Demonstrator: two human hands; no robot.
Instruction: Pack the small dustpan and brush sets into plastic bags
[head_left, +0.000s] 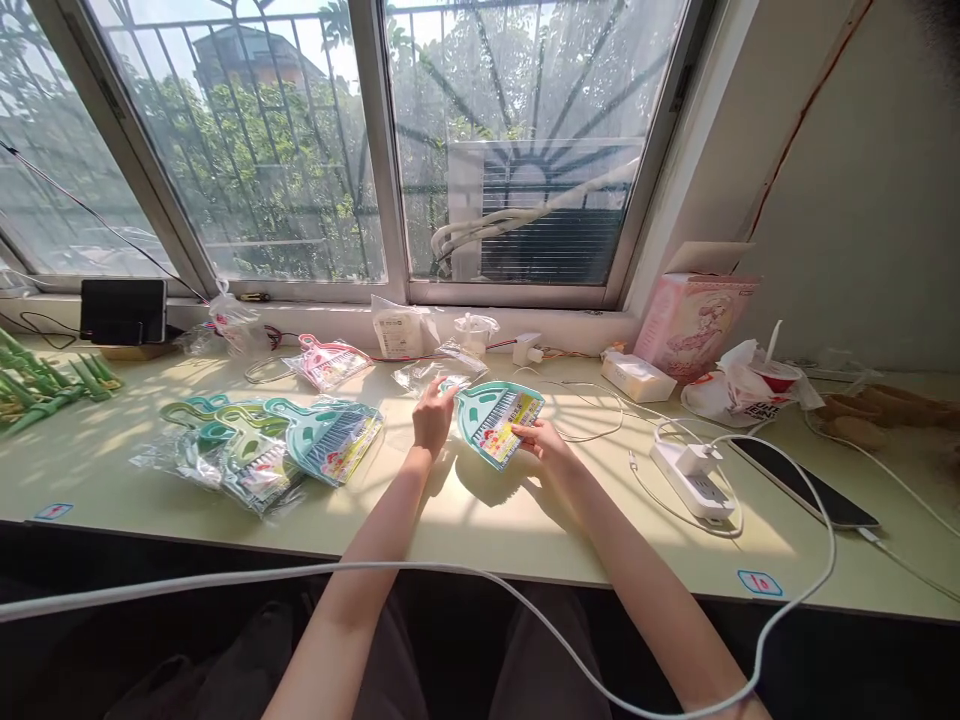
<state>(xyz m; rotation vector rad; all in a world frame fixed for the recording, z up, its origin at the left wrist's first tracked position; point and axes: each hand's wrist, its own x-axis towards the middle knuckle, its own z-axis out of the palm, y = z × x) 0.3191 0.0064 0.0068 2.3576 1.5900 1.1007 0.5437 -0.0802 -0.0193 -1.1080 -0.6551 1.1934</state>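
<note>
A small teal dustpan (480, 415) with a brush and a printed card is held above the table between both hands. My left hand (433, 415) has its fingers closed round the handle end at the upper left. My right hand (541, 440) grips the lower right edge by the card. To the left lies a pile of green and teal dustpan sets (251, 445) in clear bags, with a teal bagged set (330, 440) on its right side. A pink bagged set (330, 362) rests behind the pile. Clear wrapping (427, 375) lies just beyond my left hand.
A white power strip (690, 480), a phone (802, 482) and looping white cables are on the right. A pink box (697, 320) stands near the window. One cable (480, 570) crosses in front, over both forearms.
</note>
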